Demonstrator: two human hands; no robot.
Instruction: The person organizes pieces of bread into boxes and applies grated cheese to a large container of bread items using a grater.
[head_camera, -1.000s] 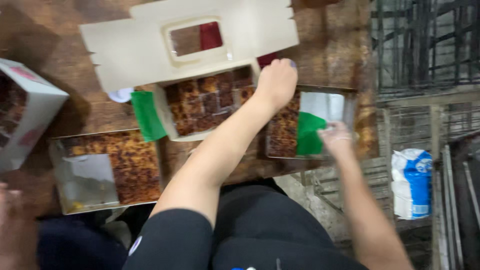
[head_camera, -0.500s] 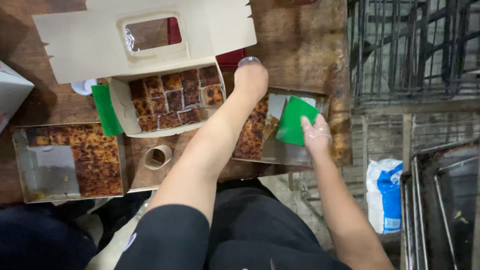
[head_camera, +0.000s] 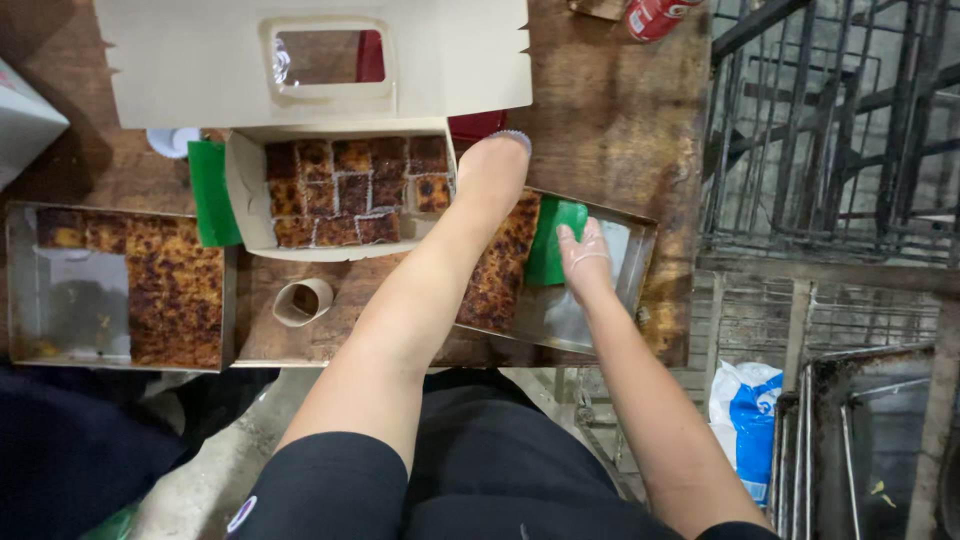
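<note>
A white cardboard box (head_camera: 240, 185) with its windowed lid (head_camera: 200, 60) flipped back holds several brown cake squares (head_camera: 345, 190). My left hand (head_camera: 490, 165), in a thin clear glove, rests at the box's right wall; its fingers are hidden. To the right, a metal tray (head_camera: 635, 265) holds a slab of brown cake (head_camera: 500, 270). My gloved right hand (head_camera: 585, 255) grips a green scraper (head_camera: 555, 235) at the slab's right edge, over the bare tray floor.
A second metal tray (head_camera: 60, 300) of cake lies at the left. Also here are a tape roll (head_camera: 300, 300), a green scraper (head_camera: 210, 195) beside the box and a red can (head_camera: 655, 15). Metal racks (head_camera: 830, 130) and a blue-white bag (head_camera: 745, 415) stand right of the wooden table (head_camera: 620, 110).
The view has shifted, so everything sits further right and lower in frame. My right hand has brought the green scraper to the slab's edge. My left hand stays at the box's right wall.
</note>
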